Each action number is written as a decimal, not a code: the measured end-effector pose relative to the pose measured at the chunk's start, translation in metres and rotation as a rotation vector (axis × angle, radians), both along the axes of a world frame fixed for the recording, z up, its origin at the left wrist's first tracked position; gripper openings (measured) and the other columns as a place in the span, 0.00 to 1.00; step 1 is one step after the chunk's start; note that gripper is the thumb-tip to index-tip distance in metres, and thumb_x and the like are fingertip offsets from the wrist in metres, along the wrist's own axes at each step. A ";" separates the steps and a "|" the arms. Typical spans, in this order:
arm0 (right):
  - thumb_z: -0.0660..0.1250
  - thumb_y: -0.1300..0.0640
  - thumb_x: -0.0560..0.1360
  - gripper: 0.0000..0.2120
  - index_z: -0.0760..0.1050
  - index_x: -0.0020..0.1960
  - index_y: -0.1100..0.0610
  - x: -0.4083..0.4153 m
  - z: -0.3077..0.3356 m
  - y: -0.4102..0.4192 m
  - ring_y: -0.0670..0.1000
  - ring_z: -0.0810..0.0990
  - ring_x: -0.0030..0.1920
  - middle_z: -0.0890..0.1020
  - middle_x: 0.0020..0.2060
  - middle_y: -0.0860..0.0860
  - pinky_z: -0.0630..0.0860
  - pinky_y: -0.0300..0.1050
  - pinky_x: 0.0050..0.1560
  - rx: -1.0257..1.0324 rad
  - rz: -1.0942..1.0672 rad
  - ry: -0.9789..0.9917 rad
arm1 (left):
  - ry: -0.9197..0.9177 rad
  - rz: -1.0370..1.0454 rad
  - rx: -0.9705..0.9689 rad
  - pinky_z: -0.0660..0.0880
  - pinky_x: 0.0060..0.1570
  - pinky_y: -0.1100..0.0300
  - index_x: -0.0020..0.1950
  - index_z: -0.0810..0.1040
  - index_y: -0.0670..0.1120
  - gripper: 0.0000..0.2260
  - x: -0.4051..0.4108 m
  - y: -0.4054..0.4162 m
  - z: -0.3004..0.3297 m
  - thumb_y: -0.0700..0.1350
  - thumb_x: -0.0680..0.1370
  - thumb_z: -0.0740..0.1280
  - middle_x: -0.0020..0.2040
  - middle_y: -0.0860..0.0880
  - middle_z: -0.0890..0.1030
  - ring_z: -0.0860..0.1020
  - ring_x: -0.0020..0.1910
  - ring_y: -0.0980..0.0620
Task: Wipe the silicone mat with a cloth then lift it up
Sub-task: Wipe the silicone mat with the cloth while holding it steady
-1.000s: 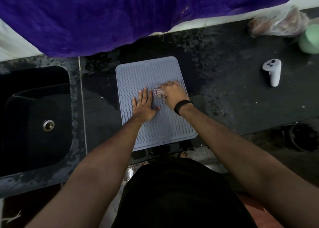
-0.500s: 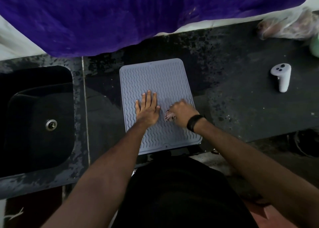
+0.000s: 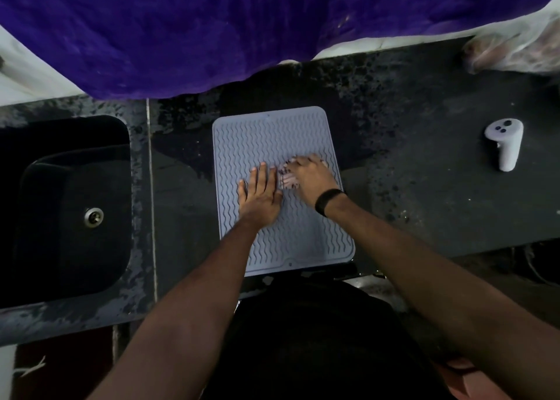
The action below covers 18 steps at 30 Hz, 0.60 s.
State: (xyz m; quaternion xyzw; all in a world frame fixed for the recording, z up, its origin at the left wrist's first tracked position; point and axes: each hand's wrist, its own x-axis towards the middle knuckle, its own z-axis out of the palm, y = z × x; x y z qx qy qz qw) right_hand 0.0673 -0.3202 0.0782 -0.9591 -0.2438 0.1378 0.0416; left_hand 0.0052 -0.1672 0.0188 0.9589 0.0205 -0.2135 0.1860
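A grey silicone mat [image 3: 266, 139] with wavy ridges lies flat on the dark counter, its near edge at the counter's front. My left hand [image 3: 260, 198] rests flat on the middle of the mat, fingers apart and pointing away from me. My right hand [image 3: 309, 173] presses a small bunched, patterned cloth [image 3: 286, 178] onto the mat's right half, just right of my left fingers. Most of the cloth is hidden under that hand. A black band sits on my right wrist.
A black sink [image 3: 66, 205] with a metal drain is set into the counter on the left. A white handheld controller [image 3: 504, 142] lies on the right. A purple cloth [image 3: 212, 23] hangs over the back edge. A clear plastic bag [image 3: 512, 52] sits far right.
My right hand has slid the cloth away from me, up the mat's right side, after dragging it toward me in the half second before. My left hand has stayed flat on the mat.
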 end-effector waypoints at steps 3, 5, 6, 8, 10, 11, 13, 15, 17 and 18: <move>0.66 0.60 0.74 0.25 0.68 0.71 0.57 -0.028 0.003 -0.016 0.57 0.65 0.70 0.69 0.71 0.55 0.59 0.49 0.72 -0.004 0.028 0.006 | 0.000 -0.010 0.012 0.33 0.77 0.43 0.83 0.36 0.53 0.27 0.000 0.000 0.000 0.55 0.87 0.46 0.82 0.51 0.33 0.34 0.81 0.48; 0.65 0.61 0.74 0.24 0.70 0.70 0.56 -0.039 0.007 -0.023 0.57 0.65 0.69 0.71 0.69 0.55 0.62 0.50 0.71 -0.035 0.041 0.059 | 0.005 -0.007 0.014 0.33 0.77 0.43 0.83 0.36 0.53 0.27 0.000 -0.001 0.000 0.55 0.87 0.45 0.82 0.51 0.33 0.34 0.81 0.48; 0.65 0.62 0.74 0.22 0.71 0.68 0.56 -0.041 0.009 -0.026 0.58 0.65 0.69 0.72 0.68 0.55 0.65 0.51 0.70 -0.045 0.047 0.104 | 0.005 -0.006 0.016 0.33 0.77 0.43 0.83 0.36 0.53 0.27 0.000 -0.001 0.000 0.55 0.87 0.45 0.83 0.50 0.33 0.34 0.81 0.48; 0.64 0.63 0.74 0.18 0.75 0.63 0.56 -0.033 0.015 -0.030 0.57 0.69 0.65 0.76 0.62 0.54 0.71 0.52 0.65 -0.033 0.040 0.163 | 0.007 -0.010 0.016 0.32 0.76 0.43 0.83 0.36 0.53 0.28 0.001 0.000 -0.001 0.56 0.87 0.45 0.83 0.50 0.34 0.35 0.82 0.48; 0.64 0.63 0.74 0.15 0.77 0.60 0.56 -0.015 0.023 -0.028 0.57 0.71 0.61 0.78 0.58 0.55 0.73 0.51 0.61 0.005 -0.003 0.119 | 0.029 -0.015 0.002 0.30 0.75 0.44 0.83 0.36 0.53 0.28 0.002 0.001 -0.001 0.57 0.87 0.46 0.82 0.51 0.33 0.34 0.81 0.49; 0.65 0.62 0.74 0.15 0.76 0.61 0.56 -0.004 0.024 -0.026 0.57 0.71 0.61 0.78 0.58 0.56 0.72 0.51 0.61 0.031 -0.034 0.066 | 0.044 -0.014 -0.004 0.29 0.75 0.44 0.83 0.35 0.54 0.29 0.003 0.001 -0.001 0.57 0.87 0.46 0.82 0.51 0.32 0.33 0.81 0.49; 0.68 0.60 0.74 0.20 0.73 0.65 0.58 0.019 0.024 -0.019 0.58 0.69 0.64 0.76 0.62 0.56 0.70 0.51 0.64 0.075 -0.096 -0.003 | 0.069 -0.010 -0.004 0.29 0.75 0.44 0.83 0.35 0.54 0.30 0.004 0.001 -0.002 0.59 0.86 0.47 0.82 0.52 0.31 0.31 0.80 0.50; 0.67 0.59 0.74 0.23 0.70 0.69 0.58 0.032 0.020 -0.014 0.59 0.67 0.67 0.74 0.65 0.57 0.67 0.53 0.68 0.033 -0.123 0.023 | 0.091 -0.013 -0.001 0.28 0.75 0.44 0.83 0.35 0.55 0.30 0.006 0.001 -0.001 0.59 0.86 0.47 0.82 0.52 0.31 0.31 0.80 0.50; 0.66 0.60 0.75 0.24 0.69 0.70 0.59 0.032 0.013 -0.013 0.60 0.66 0.68 0.72 0.67 0.58 0.64 0.52 0.70 -0.019 -0.106 0.035 | 0.098 -0.010 -0.002 0.29 0.75 0.43 0.83 0.35 0.55 0.30 0.006 0.001 0.001 0.59 0.86 0.48 0.82 0.52 0.31 0.30 0.80 0.50; 0.66 0.60 0.75 0.24 0.68 0.70 0.59 0.027 0.010 -0.016 0.60 0.66 0.68 0.72 0.67 0.58 0.64 0.52 0.70 -0.030 -0.103 0.034 | 0.101 -0.008 -0.003 0.29 0.75 0.43 0.83 0.35 0.55 0.30 0.006 0.000 0.001 0.59 0.86 0.48 0.82 0.52 0.31 0.30 0.80 0.50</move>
